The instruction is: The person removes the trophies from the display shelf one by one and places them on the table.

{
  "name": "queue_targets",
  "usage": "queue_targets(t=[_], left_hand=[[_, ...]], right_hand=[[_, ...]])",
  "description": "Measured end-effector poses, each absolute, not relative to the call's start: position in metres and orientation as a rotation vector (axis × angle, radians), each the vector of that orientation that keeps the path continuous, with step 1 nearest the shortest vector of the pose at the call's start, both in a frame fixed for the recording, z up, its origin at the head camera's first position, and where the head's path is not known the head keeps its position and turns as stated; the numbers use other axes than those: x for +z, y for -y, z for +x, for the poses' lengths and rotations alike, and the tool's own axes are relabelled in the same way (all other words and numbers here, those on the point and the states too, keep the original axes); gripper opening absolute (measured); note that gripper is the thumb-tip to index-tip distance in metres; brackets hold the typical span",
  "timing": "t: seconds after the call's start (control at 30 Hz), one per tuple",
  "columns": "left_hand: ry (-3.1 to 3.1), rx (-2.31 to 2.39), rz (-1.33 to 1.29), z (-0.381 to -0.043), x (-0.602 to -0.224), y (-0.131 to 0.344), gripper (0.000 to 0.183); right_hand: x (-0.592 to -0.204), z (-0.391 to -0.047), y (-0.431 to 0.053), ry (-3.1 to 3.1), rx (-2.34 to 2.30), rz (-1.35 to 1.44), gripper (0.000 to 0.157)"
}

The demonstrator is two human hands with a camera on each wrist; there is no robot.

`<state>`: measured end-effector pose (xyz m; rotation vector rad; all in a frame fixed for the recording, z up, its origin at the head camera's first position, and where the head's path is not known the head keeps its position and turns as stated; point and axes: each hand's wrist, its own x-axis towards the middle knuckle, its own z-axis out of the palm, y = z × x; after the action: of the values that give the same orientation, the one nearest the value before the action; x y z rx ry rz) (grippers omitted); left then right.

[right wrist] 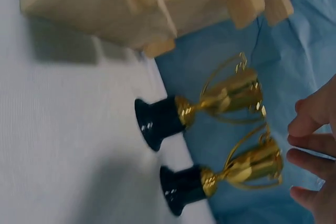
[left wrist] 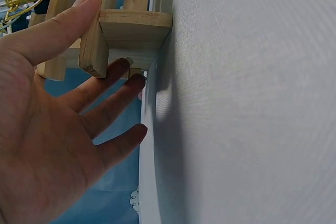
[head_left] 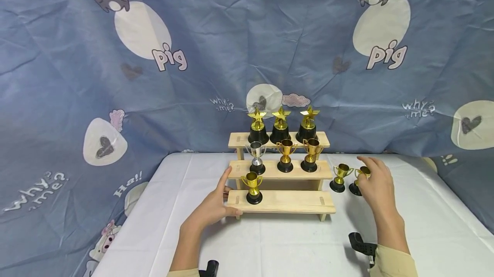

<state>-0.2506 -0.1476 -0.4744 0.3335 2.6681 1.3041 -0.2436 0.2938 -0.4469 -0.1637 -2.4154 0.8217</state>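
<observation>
A three-tier wooden display stand (head_left: 289, 200) stands on the white table. My left hand (head_left: 212, 206) holds its left end, thumb at the lowest step's front edge and fingers behind; the left wrist view shows the lower fingers spread. A small gold trophy cup (head_left: 253, 187) with a black base stands on that lowest step. Right of the stand, two more gold cups stand on the table, a nearer-to-stand cup (right wrist: 231, 95) and an outer cup (right wrist: 252, 166). My right hand (head_left: 376, 185) is beside the outer cup, thumb and fingers apart around its rim, holding nothing.
Three star trophies (head_left: 281, 129) stand along the top step. On the middle step are a silver cup (head_left: 256, 157) and two gold-coloured cups (head_left: 286, 155). A blue patterned cloth (head_left: 216, 75) hangs close behind the stand. White tabletop (head_left: 293, 247) lies in front.
</observation>
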Motion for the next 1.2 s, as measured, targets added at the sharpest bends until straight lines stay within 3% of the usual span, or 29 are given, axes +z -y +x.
queue_targets(t=[0.47, 1.2], left_hand=[[-2.666, 1.313, 0.336, -0.251, -0.474, 0.149, 0.133], [-2.670, 1.296, 0.362, -0.250, -0.474, 0.149, 0.133]], right_hand=[[-0.421, -0.240, -0.242, 2.350, 0.904, 0.166, 0.035], [-0.415, -0.233, -0.195, 2.365, 0.858, 0.577, 0.041]])
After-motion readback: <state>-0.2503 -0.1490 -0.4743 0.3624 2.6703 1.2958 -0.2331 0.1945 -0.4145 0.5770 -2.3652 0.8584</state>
